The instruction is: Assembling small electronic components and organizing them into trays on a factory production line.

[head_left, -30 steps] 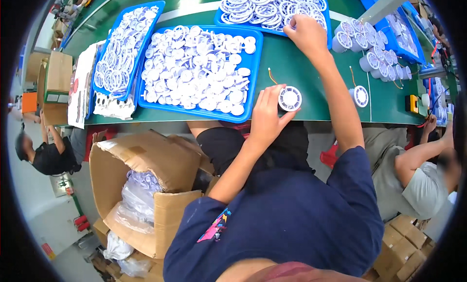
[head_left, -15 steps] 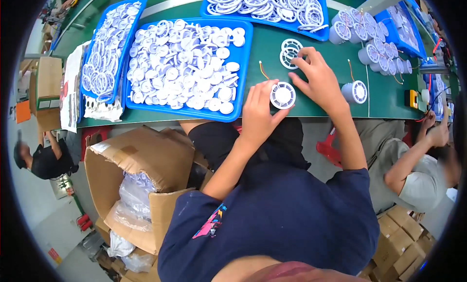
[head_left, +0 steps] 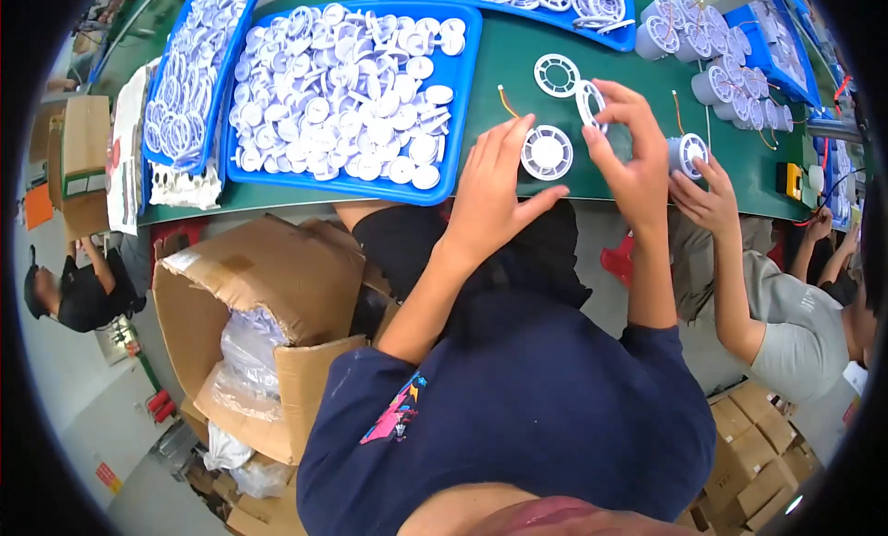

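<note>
A white round housing (head_left: 547, 153) with a slotted face and a short coloured cable stands on the green table before me. My left hand (head_left: 490, 186) lies along its left side, fingers against or close to it, the thumb stretched away below. Between thumb and fingers of my right hand (head_left: 631, 138) is a white ring (head_left: 589, 105), tilted up on edge just right of the housing. A second slotted white ring (head_left: 557, 75) lies flat on the table behind it. To the right, a co-worker's hand (head_left: 710, 198) grips another white housing (head_left: 686, 155).
A blue tray (head_left: 465, 101) of white stemmed discs sits left; ring-filled trays (head_left: 215, 120) stand beside and behind. Several white housings (head_left: 659, 36) cluster at the back right. Below the table's left side is an open cardboard box (head_left: 268, 268). A yellow-black device (head_left: 789, 178) lies far right.
My right hand has picked up one of two overlapping rings and drawn it nearer the housing. My left thumb has come off the housing. A co-worker's hand has reached the housing at right.
</note>
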Motion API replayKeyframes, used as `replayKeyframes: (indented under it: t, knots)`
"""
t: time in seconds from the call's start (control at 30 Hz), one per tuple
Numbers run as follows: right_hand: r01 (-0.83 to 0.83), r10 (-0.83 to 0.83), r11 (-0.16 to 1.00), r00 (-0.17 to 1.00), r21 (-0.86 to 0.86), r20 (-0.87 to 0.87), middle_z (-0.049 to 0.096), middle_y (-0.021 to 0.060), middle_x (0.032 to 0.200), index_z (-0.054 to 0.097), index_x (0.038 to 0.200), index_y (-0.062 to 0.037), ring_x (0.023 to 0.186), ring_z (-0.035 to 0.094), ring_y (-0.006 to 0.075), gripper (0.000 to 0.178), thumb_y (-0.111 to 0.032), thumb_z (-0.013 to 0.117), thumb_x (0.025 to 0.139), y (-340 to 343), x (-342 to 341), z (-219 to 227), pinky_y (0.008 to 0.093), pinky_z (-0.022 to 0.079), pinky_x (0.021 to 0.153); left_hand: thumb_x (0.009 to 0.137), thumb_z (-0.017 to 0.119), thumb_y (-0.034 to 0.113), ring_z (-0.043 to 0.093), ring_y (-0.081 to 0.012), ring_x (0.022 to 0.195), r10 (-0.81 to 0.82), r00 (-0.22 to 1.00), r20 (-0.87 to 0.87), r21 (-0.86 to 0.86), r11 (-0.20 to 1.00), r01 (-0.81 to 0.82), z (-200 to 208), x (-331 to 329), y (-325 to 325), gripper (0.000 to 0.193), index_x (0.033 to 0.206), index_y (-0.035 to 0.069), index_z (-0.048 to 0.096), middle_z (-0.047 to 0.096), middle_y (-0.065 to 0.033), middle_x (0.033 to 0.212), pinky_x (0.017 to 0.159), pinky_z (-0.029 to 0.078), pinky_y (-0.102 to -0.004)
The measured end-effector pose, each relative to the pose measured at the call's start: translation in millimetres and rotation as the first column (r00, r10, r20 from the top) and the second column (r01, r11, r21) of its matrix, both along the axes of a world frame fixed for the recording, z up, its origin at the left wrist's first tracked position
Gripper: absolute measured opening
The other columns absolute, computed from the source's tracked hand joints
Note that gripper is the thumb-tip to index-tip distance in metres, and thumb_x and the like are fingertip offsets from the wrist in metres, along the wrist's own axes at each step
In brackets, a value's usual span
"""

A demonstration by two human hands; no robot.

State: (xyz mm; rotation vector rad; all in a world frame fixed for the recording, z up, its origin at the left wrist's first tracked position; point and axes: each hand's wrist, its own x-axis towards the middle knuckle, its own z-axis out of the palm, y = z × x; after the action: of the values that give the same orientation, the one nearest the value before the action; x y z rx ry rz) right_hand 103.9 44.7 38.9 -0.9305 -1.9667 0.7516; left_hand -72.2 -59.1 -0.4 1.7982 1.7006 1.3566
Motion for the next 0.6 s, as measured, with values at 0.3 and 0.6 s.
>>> replayKeyframes:
  t: [0.3, 0.6]
  knots:
    - [-0.042, 0.022, 0.995, 0.975, 0.086, 0.22, 0.06, 0.0203, 0.121, 0.061, 0.126, 0.0033, 0.107, 0.064, 0.037, 0.057, -0.009, 0.085, 0.076, -52.7, -24.5, 10.7, 0.0436, 0.054, 0.091, 0.067, 0.084, 0.001, 0.06, -0.0404, 0.112, 0.032, 0.999, 0.016, -0.006, 0.999, -0.032, -11.9, 4.3, 1.2, 0.081, 0.141, 0.001, 0.051, 0.063, -0.0182, 0.124, 0.094, 0.05, -0.0473]
    - [0.011, -0.034, 0.997, 0.953, 0.078, 0.3, 0.058, 0.0196, 0.116, 0.063, 0.122, 0.0063, 0.102, 0.065, 0.0363, 0.055, -0.012, 0.087, 0.075, -52.9, -31.2, 15.7, 0.0433, 0.054, 0.087, 0.071, 0.084, 0.005, 0.061, -0.0397, 0.109, 0.063, 0.998, 0.005, 0.0, 0.998, -0.063, -12.7, 7.4, 1.3, 0.075, 0.139, 0.001, 0.052, 0.063, -0.0186, 0.121, 0.091, 0.05, -0.0469]
